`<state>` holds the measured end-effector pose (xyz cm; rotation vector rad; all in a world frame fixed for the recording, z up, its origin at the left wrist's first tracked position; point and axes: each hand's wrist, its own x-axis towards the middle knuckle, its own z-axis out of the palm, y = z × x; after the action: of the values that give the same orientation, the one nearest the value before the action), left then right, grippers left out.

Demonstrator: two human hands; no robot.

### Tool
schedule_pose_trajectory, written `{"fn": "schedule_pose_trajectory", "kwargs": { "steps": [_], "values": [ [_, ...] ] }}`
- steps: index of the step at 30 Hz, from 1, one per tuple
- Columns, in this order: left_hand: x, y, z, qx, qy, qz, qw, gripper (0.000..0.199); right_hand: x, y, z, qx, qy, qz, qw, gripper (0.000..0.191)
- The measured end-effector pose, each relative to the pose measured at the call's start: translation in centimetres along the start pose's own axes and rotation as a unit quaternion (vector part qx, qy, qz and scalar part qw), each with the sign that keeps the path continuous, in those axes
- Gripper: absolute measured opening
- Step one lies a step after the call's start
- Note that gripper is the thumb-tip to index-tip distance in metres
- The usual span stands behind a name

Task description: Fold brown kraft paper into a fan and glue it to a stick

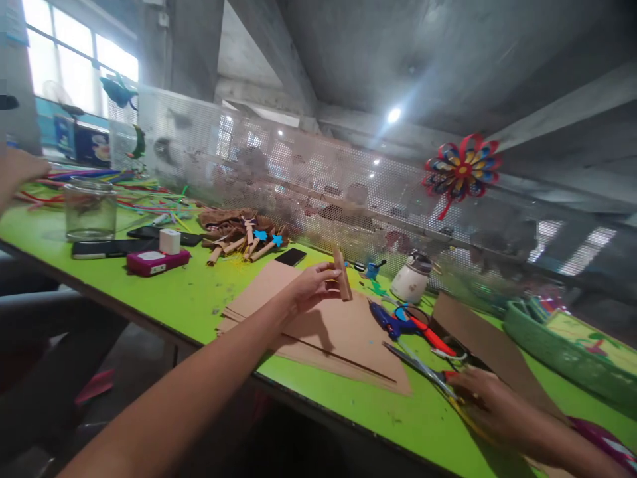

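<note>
My left hand (318, 285) is closed around a small rolled brown paper tube (343, 279), raised above a stack of brown paper sheets (343, 332). At the right, near the table's front, my right hand (482, 395) curls over the handle end of a pair of scissors (421, 365). The scissors' blades point left toward the paper, and motion blur softens the fingers. A blue glue gun (391, 318) lies just beyond the scissors, with a red-handled tool (438, 342) beside it.
On the green table (199, 292) are a glass jar (90, 209), a magenta box (158, 260), phones (291, 257) and a pile of brown paper rolls (243, 236). A white jar (412, 277) and green basket (567, 345) stand right. Another person's hand (22, 169) shows far left.
</note>
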<state>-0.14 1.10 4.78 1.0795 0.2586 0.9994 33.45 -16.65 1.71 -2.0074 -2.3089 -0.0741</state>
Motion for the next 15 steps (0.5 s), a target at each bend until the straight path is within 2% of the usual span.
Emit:
{"fn": "schedule_pose_trajectory", "kwargs": {
  "steps": [3, 5, 12, 15],
  "values": [
    [-0.1, 0.0, 0.0, 0.004, -0.01, 0.003, 1.0, 0.022, -0.9, 1.7, 2.0, 0.004, 0.023, -0.029, 0.999, 0.035],
    [-0.2, 0.0, -0.1, 0.004, -0.011, 0.006, 1.0, 0.022, -0.7, 2.2, 2.5, 0.007, 0.044, -0.017, 0.999, 0.038],
    [-0.1, -0.1, -0.3, 0.005, -0.011, 0.011, 1.0, 0.024, 0.4, 1.6, 1.5, 0.059, 0.01, 0.022, 0.998, 0.043],
    [0.0, -0.2, -0.6, 0.001, -0.016, 0.014, 1.0, 0.025, 0.7, 1.7, 1.7, 0.063, 0.01, 0.034, 0.997, 0.051]
  ]
}}
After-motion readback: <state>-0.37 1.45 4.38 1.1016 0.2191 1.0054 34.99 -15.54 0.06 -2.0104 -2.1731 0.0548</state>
